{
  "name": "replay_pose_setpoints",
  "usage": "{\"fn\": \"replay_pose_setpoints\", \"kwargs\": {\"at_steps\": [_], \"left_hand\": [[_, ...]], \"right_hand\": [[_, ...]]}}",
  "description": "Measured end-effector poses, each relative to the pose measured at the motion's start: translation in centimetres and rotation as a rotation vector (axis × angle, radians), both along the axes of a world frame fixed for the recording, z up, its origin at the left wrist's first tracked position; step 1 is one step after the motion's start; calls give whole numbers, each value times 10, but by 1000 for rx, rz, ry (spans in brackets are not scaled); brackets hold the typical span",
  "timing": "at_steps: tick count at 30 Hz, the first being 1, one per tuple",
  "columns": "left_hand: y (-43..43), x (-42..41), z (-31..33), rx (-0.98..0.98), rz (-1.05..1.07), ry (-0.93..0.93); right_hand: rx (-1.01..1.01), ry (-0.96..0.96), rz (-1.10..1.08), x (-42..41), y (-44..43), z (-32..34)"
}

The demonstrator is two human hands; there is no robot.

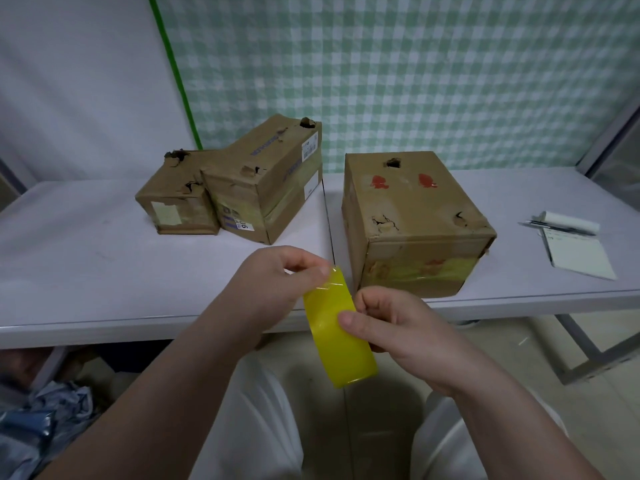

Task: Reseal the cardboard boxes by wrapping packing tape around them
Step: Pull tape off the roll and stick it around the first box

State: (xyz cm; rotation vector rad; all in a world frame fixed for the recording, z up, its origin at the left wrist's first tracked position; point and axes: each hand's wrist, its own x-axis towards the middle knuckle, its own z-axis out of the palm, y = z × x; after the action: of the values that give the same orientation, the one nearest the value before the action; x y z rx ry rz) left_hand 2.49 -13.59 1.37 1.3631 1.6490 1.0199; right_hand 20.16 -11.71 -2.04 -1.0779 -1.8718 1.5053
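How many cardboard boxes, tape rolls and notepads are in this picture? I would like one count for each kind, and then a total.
3 cardboard boxes: left box, middle box, right box
1 tape roll, yellow
1 notepad
Total: 5

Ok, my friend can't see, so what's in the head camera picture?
Two hands hold a roll of yellow tape: the left hand pinches its loose end, the right hand grips the roll. Behind, on a white table, two battered cardboard boxes sit together and a third box stands apart, near a notepad.
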Motion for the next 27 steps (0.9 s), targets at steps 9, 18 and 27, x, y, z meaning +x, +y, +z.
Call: {"fn": "replay_pose_setpoints", "kwargs": {"at_steps": [9,18,27], "left_hand": [[4,3,0,16,36,-2],[10,4,-4,77,18,209],[20,2,-14,65,24,242]], "right_hand": [[176,-105,8,5,-2,3],[254,-183,-18,4,1,0],[310,-283,-14,1,7,-3]]}}
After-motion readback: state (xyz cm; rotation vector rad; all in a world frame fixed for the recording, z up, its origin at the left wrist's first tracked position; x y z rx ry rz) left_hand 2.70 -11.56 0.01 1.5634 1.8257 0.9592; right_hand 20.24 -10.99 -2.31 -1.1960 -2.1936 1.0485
